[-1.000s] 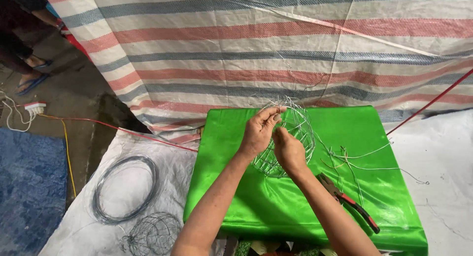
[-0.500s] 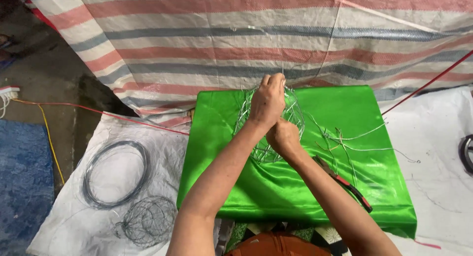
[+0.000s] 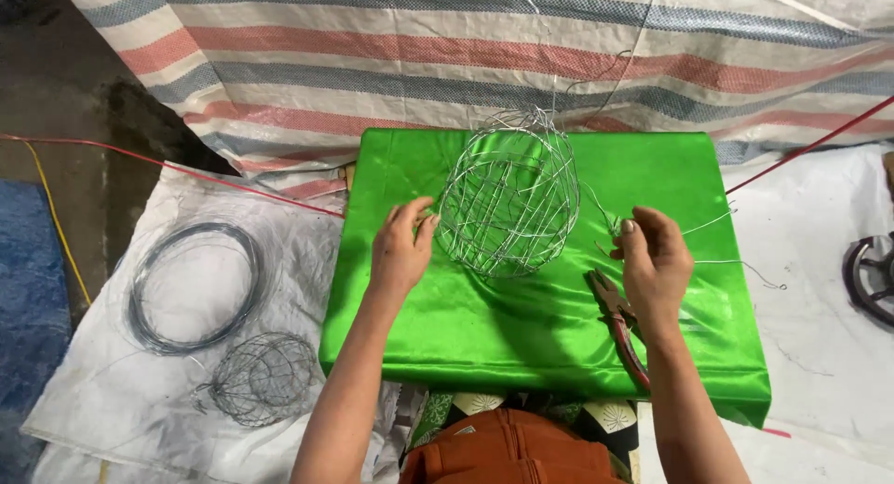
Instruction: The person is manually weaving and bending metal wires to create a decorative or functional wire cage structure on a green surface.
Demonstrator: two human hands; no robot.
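On the shiny green cloth-covered table [image 3: 484, 316] sits a rounded wire cage [image 3: 507, 200], woven from thin silver wire, resting near the middle of the cloth with stray wire ends rising from its top. At its left side the left hand [image 3: 400, 251] lies with fingers loosely curled and slightly spread, the fingertips touching or just beside the cage's lower left edge; it grips nothing. Well to the right of the cage, the right hand [image 3: 655, 261] pinches a thin loose wire [image 3: 717, 221] between thumb and forefinger, the strand trailing off to the right over the cloth. Partly under that wrist lie red-handled pliers [image 3: 622, 326]. Left of the table, on white sacking [image 3: 112, 391], lie a coil of dark wire [image 3: 194, 287] and a second, smaller wire cage [image 3: 261, 377].
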